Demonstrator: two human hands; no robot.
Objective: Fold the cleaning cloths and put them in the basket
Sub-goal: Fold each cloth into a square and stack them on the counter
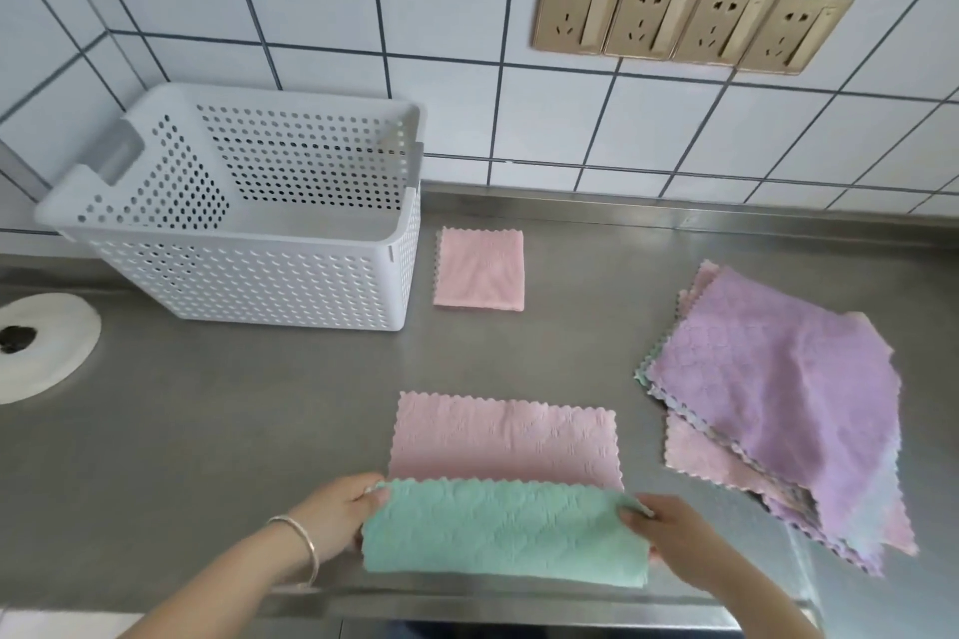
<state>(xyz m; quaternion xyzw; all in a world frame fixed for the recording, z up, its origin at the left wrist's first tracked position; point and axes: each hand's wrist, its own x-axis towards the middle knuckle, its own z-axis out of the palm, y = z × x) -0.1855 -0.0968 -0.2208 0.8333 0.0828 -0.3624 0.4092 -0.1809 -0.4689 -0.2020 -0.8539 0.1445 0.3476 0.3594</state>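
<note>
White perforated basket (249, 270) far left on steel counter (207, 431), nothing visible inside. Just right of it, 1 pink cloth (480, 270) folded into a small square. Near centre, a 2-sided cloth (503, 488), pink up, scalloped edges; its near edge turned over showing the green side. Left hand (337, 514) pinches the left green corner, right hand (669, 532) pinches the right. Far right, loose pile of unfolded cloths (778, 410), purple on top.
</note>
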